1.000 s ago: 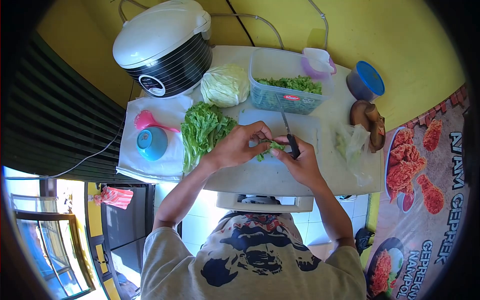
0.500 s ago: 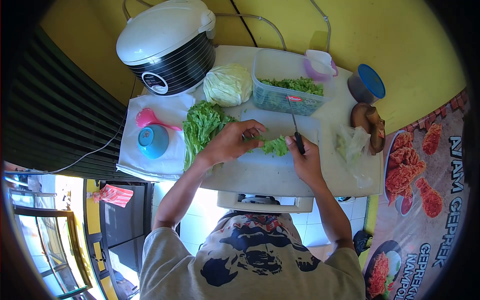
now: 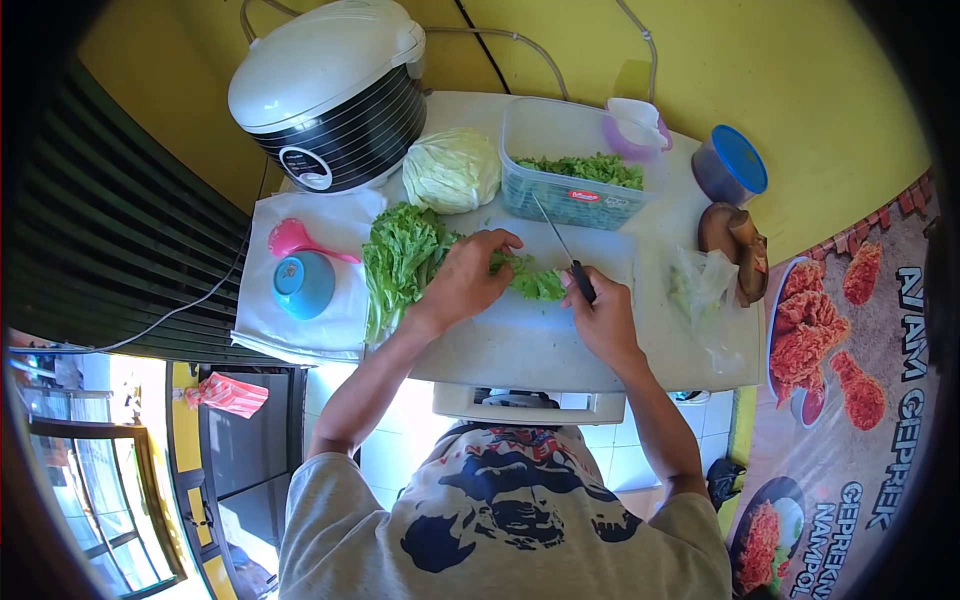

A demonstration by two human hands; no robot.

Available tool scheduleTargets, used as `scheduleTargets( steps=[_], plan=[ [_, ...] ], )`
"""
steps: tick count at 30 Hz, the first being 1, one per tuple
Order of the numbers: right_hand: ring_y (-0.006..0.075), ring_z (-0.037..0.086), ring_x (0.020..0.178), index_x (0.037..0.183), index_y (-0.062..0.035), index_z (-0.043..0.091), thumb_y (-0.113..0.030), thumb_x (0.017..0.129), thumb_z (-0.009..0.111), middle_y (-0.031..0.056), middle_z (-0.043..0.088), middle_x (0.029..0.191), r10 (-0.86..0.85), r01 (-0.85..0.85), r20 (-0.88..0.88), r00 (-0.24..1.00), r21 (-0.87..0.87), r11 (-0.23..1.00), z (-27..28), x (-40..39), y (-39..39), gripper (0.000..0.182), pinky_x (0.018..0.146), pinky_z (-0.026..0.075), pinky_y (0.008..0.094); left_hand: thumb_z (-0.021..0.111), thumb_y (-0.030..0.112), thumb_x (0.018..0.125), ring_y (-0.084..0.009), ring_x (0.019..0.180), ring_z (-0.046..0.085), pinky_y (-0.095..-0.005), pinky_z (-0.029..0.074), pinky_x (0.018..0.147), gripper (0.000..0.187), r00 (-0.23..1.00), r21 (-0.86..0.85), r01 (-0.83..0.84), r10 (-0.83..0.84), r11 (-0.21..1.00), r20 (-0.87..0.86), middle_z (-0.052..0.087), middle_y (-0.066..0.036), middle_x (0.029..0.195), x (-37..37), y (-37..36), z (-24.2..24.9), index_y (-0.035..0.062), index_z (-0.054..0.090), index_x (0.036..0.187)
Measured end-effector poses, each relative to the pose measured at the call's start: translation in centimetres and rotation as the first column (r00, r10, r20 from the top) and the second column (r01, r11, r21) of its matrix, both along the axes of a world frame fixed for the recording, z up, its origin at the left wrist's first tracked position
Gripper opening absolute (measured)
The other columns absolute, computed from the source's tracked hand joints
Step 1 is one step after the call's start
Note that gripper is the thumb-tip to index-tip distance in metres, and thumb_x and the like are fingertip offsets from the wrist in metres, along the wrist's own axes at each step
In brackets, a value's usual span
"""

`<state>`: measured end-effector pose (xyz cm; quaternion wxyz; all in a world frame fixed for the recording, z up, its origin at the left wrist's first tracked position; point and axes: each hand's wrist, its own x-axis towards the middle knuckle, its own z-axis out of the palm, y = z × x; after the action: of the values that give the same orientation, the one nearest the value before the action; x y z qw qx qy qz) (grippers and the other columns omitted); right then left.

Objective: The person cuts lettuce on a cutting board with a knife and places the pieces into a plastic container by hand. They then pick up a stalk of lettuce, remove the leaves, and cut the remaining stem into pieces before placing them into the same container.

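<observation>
right hand grips the knife, blade slanting up-left toward the plastic container, while left hand presses the lettuce leaf flat on the cutting board.

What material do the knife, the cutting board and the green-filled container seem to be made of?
Knife: thin grey blade, probably steel; black handle, likely plastic, gripped in the right hand.
Cutting board: matte white, probably plastic.
Container: see-through walls with a grid pattern, so clear plastic.
</observation>
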<state>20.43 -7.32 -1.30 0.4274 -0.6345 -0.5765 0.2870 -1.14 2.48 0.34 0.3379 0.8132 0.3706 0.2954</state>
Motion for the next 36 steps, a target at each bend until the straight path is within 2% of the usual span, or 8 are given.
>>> scheduleTargets(
  steps=[4, 7, 10, 13, 16, 25, 31, 36],
  plan=[
    [0.0265, 0.069, 0.066, 0.128, 0.0002, 0.065, -0.012, 0.102, 0.065, 0.0181, 0.070, 0.082, -0.047, 0.044, 0.117, 0.992, 0.027, 0.999, 1.9, -0.5, -0.5, 0.028, 0.062, 0.053, 0.0350, 0.075, 0.007, 0.088, -0.0384, 0.103, 0.070, -0.0456, 0.054, 0.091, 0.031, 0.993, 0.012, -0.118, 0.118, 0.993, 0.019, 0.071, -0.015, 0.108, 0.4, -0.6, -0.1, 0.0040, 0.070, 0.119],
    [0.0305, 0.069, 0.069, 0.143, -0.0020, 0.057, -0.009, 0.103, 0.061, 0.0206, 0.069, 0.087, 0.020, -0.027, 0.096, 0.995, 0.072, 0.997, 2.5, -0.8, -2.7, 0.040, 0.067, 0.053, 0.0372, 0.078, 0.009, 0.087, -0.0332, 0.111, 0.068, -0.0455, 0.052, 0.095, 0.028, 0.974, 0.292, -0.221, 0.227, 0.930, 0.014, 0.071, -0.012, 0.110, 0.6, -1.8, 0.2, 0.0074, 0.073, 0.115],
    [0.0353, 0.068, 0.071, 0.154, -0.0043, 0.046, -0.006, 0.104, 0.057, 0.0223, 0.068, 0.089, 0.142, -0.136, 0.066, 0.988, -0.086, 0.987, 3.4, -0.8, -5.4, 0.051, 0.070, 0.054, 0.0399, 0.080, 0.010, 0.086, -0.0286, 0.115, 0.065, -0.0443, 0.049, 0.098, 0.023, 0.996, 0.451, -0.025, 0.061, 0.892, -0.064, 0.071, -0.008, 0.112, -0.3, -2.0, 0.8, 0.0093, 0.076, 0.109],
    [0.0408, 0.070, 0.075, 0.161, -0.0069, 0.035, -0.005, 0.105, 0.051, 0.0244, 0.068, 0.088, 0.239, -0.221, 0.052, 0.970, -0.230, 0.948, 4.2, -1.3, -6.7, 0.058, 0.073, 0.055, 0.0445, 0.081, 0.012, 0.086, -0.0271, 0.111, 0.066, -0.0431, 0.048, 0.099, 0.020, 0.986, 0.418, 0.103, -0.036, 0.903, -0.166, 0.072, -0.006, 0.111, -0.9, -1.9, -0.6, 0.0100, 0.078, 0.106],
    [0.0432, 0.071, 0.078, 0.158, -0.0074, 0.039, -0.006, 0.105, 0.052, 0.0247, 0.070, 0.093, 0.231, -0.206, 0.174, 0.957, -0.149, 0.967, 2.3, -1.0, -7.3, 0.055, 0.073, 0.056, 0.0485, 0.081, 0.014, 0.085, -0.0275, 0.107, 0.066, -0.0439, 0.049, 0.097, 0.022, 0.987, 0.393, 0.048, 0.017, 0.918, -0.162, 0.072, -0.006, 0.111, -0.9, -2.6, -1.5, 0.0109, 0.079, 0.107],
    [0.0331, 0.069, 0.066, 0.158, -0.0094, 0.043, -0.002, 0.098, 0.058, 0.0160, 0.065, 0.088, 0.145, -0.088, 0.646, 0.750, -0.120, 0.989, 2.5, 0.7, -6.1, 0.062, 0.058, 0.056, 0.0459, 0.078, 0.015, 0.090, -0.0309, 0.110, 0.065, -0.0461, 0.050, 0.096, 0.034, 0.986, 0.354, 0.032, 0.028, 0.935, -0.165, 0.073, -0.011, 0.123, -0.5, -4.8, -1.2, 0.0037, 0.074, 0.122],
    [0.0394, 0.069, 0.076, 0.163, -0.0070, 0.033, 0.002, 0.096, 0.056, 0.0206, 0.063, 0.094, 0.221, -0.220, 0.314, 0.924, -0.037, 0.975, 3.4, -0.7, -7.1, 0.071, 0.070, 0.057, 0.0506, 0.076, 0.018, 0.092, -0.0329, 0.119, 0.061, -0.0471, 0.049, 0.099, 0.040, 0.974, 0.357, 0.074, 0.010, 0.931, -0.228, 0.070, -0.013, 0.133, -0.8, -5.7, -1.2, -0.0002, 0.070, 0.127],
    [0.0459, 0.068, 0.080, 0.165, -0.0012, 0.024, 0.002, 0.098, 0.053, 0.0280, 0.061, 0.102, 0.329, -0.264, 0.291, 0.899, -0.240, 0.934, 3.1, -2.1, -8.3, 0.073, 0.075, 0.056, 0.0546, 0.075, 0.021, 0.093, -0.0324, 0.123, 0.059, -0.0476, 0.049, 0.099, 0.043, 0.952, 0.334, 0.057, 0.050, 0.941, -0.303, 0.067, -0.013, 0.138, -0.2, -6.5, -0.9, -0.0011, 0.069, 0.129]
  ],
)
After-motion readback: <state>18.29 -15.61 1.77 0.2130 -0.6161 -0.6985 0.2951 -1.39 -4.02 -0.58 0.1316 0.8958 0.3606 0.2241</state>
